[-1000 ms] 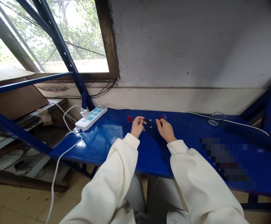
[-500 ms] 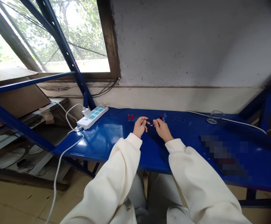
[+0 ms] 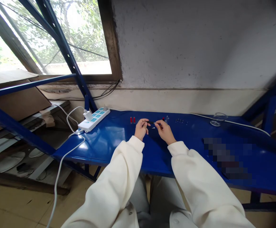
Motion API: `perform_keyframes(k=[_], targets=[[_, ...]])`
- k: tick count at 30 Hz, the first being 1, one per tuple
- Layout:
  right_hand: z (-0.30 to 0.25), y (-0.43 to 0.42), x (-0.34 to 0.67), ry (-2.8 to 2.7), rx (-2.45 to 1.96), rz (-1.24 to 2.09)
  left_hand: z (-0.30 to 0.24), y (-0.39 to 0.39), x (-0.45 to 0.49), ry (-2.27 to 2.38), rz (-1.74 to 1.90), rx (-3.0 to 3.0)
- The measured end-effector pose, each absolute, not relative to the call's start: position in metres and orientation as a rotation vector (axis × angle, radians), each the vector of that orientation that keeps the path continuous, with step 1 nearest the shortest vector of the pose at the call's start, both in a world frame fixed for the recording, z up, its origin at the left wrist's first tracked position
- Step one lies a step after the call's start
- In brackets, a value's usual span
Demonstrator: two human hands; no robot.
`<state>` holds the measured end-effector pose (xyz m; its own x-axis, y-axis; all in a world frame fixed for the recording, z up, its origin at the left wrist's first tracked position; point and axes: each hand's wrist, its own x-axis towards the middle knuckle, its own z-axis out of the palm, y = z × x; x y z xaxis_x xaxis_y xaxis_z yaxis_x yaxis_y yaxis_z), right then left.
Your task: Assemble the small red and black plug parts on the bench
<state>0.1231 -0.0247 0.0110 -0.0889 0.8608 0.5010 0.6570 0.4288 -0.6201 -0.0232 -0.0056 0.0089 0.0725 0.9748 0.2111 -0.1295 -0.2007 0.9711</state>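
A slim black cylinder lies level between my two hands over the blue table. My left hand is closed round its left end, thumb and fingers pinching. At the other end, my right hand pinches a thin, light-coloured tip; whether that is a separate part I cannot make out. A small white piece lies on the table just below the cylinder. Two red cylinders stand upright left of my left hand. Beyond my right hand are a red piece and clear tubes.
Several tiny parts stand in a row farther right on the blue table. A clear glass dish sits near the wall. A white power strip with cords occupies the left end. A blurred dark object lies at right.
My hands have shifted very slightly apart, and a light, thin tip now shows between the black cylinder and my right fingers. The parts on the table stay put.
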Motion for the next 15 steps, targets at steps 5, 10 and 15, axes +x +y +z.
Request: perform_keyframes(k=[5,10,15], targets=[[0.0086,-0.0232,0.1245,-1.775,-1.281,0.343,0.0083,-0.0035,-0.0260,0.992,1.382,1.280],[0.0058,-0.0216,0.1237,-1.793,-1.271,0.371,0.0078,-0.0041,-0.0267,0.989,1.398,1.307],[0.0039,-0.0203,0.1234,-1.842,-1.234,0.375,0.0112,-0.0062,-0.0264,0.954,1.355,1.271]])
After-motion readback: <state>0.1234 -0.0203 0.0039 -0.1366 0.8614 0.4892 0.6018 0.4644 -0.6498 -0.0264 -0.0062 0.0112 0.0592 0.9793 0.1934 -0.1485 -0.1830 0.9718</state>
